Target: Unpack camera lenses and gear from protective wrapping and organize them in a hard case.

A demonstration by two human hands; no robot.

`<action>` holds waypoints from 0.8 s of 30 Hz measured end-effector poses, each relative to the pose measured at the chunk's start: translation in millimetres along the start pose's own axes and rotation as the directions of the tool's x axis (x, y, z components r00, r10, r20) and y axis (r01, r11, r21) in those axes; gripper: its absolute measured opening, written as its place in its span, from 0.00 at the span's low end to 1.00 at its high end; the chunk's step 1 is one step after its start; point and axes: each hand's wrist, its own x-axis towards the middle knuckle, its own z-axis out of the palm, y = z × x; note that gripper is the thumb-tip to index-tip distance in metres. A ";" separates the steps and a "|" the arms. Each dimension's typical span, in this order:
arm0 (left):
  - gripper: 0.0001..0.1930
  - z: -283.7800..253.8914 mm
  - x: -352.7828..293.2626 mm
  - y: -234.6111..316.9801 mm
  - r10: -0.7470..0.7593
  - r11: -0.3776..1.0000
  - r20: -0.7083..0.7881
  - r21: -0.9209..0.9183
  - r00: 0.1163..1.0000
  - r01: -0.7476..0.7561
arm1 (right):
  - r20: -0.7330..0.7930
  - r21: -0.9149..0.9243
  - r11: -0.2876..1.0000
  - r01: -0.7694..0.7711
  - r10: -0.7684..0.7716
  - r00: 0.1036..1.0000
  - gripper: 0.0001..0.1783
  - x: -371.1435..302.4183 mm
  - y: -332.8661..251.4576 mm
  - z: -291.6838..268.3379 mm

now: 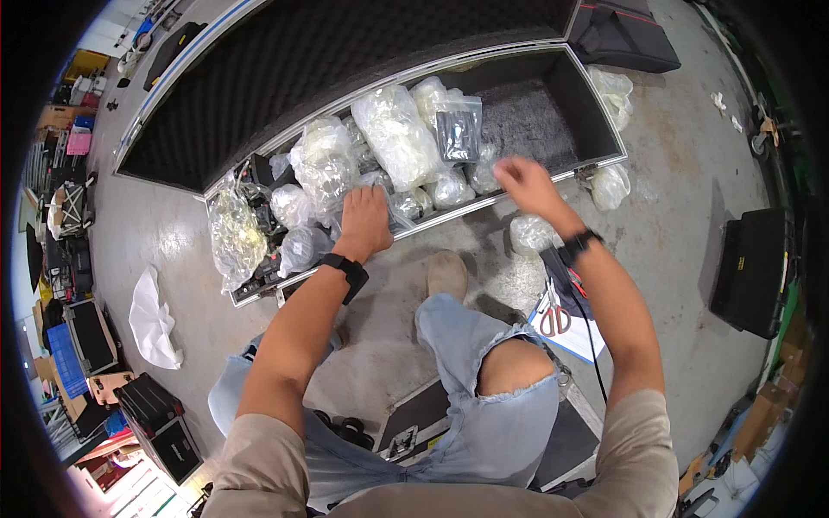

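Left hand (366,223): fingers bent down over the near edge of a long metal-edged case (527,112), tips among clear-wrapped bundles; whether they grip the plastic, cannot tell. Right hand (528,190): fingers curled in, thumb side toward the case, right beside a small clear-wrapped bundle (483,171); whether clenched, slack or pinching something, cannot tell from this angle. Dark bands on both wrists. The wrapped bundles fill the left and middle of the case: a large pale one (397,138) lies aslant past the left hand, a puffy one (325,160) to its left, and a loose yellowish bag (236,237) hangs over the far left end. A zip bag (458,129) of dark pieces lies against the large bundle's right side. Lid (345,65) stands open beyond, lined in dark ridged foam. On the concrete floor, right of the near edge: a clear bag (532,234), then orange-handled scissors (553,318) on a white sheet. A black hard case (749,274) sits farther right; a crumpled white sheet (154,321) lies well off to the left.
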 end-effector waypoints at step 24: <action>0.34 -58.9 -99.4 12.2 -0.411 -0.447 0.185 -0.894 0.892 -0.021 | 0.433 0.323 0.946 0.037 -0.183 0.882 0.36 -66.7 -168.1 74.8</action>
